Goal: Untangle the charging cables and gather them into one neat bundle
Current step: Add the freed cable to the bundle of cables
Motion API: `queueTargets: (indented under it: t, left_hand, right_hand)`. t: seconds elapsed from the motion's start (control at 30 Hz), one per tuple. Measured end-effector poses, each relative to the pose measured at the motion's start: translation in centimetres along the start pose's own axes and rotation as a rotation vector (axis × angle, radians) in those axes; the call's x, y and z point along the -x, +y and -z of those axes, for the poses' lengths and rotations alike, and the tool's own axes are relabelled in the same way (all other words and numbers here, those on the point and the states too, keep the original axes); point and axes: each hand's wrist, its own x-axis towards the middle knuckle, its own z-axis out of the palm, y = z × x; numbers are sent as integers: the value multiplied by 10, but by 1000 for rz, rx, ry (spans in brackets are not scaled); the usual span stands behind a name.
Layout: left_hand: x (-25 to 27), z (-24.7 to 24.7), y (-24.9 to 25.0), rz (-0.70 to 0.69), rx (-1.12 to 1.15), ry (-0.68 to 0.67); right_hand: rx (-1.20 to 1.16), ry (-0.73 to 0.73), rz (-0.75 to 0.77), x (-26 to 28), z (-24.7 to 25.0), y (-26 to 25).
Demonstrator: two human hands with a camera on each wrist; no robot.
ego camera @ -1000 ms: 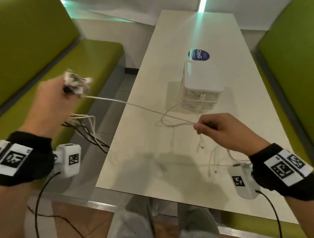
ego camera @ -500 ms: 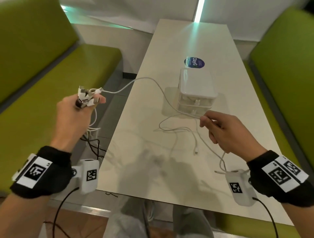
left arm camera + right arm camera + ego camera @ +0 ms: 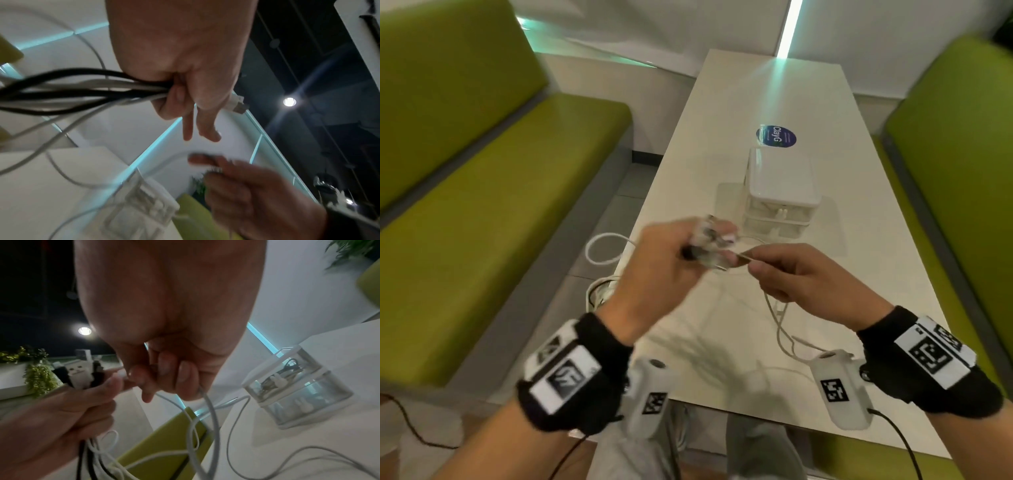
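Note:
My left hand [image 3: 674, 253] grips a bundle of black and white charging cables [image 3: 86, 91] just behind their plugs [image 3: 80, 374], held above the table's near left part. The cords hang from my fist over the table edge in loops [image 3: 599, 250]. My right hand [image 3: 784, 270] is close against the left and pinches the plug end of a white cable [image 3: 207, 400] beside the bundle. That cable trails down from my fingers and lies slack on the white table [image 3: 876, 240].
A clear stacked drawer box [image 3: 779, 192] with more cables inside stands at the table's middle, a round blue sticker [image 3: 776, 136] behind it. Green benches [image 3: 493, 219] flank the table on both sides. The table's front edge runs just before my wrists.
My left hand swung in from over the left bench to the table's near part. My right hand drew along the white cable to its end and brought it against the bundle.

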Motion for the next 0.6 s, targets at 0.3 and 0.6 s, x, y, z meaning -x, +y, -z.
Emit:
queueTargets:
  t: [0.3,0.6]
  left_hand:
    - [-10,2,-10,-74,-312,-55]
    - [-22,94,-38,270,-451,425]
  right_hand:
    - [-14,53,-17,3,-1,1]
    - [100,-21,-169,-2,-1,17]
